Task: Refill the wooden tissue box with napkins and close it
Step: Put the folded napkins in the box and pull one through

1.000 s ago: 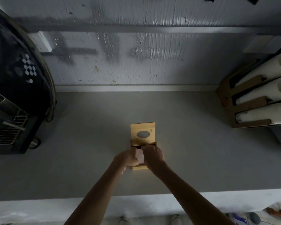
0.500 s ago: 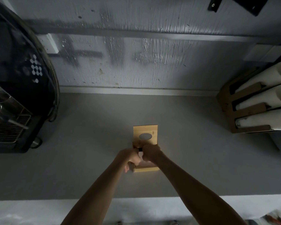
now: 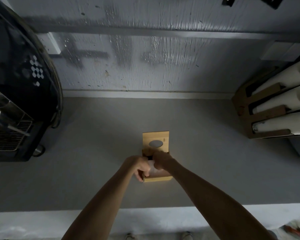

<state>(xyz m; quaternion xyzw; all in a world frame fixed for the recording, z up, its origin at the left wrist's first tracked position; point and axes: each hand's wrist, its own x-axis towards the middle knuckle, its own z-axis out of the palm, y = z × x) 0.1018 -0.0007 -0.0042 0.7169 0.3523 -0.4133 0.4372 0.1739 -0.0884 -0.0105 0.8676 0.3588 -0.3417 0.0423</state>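
Note:
A small wooden tissue box (image 3: 158,178) stands open in the middle of the grey counter (image 3: 93,161). Its lid (image 3: 155,141), with an oval slot, is swung up behind it. Pale napkins (image 3: 152,168) show inside the box between my hands. My left hand (image 3: 139,168) rests on the box's left edge, with fingers curled over the front corner. My right hand (image 3: 160,159) is closed over the napkins at the back of the box. The inside of the box is mostly hidden by both hands.
A black coffee machine (image 3: 19,94) with a metal drip grille stands at the left. At the right, a cardboard holder (image 3: 265,118) carries three white tube stacks. A grey wall rises behind. The counter's white front edge (image 3: 145,220) runs below my arms.
The view has tilted slightly, so everything sits lower in frame. My left hand has slid down to the box's front left corner. My right hand stays on the napkins.

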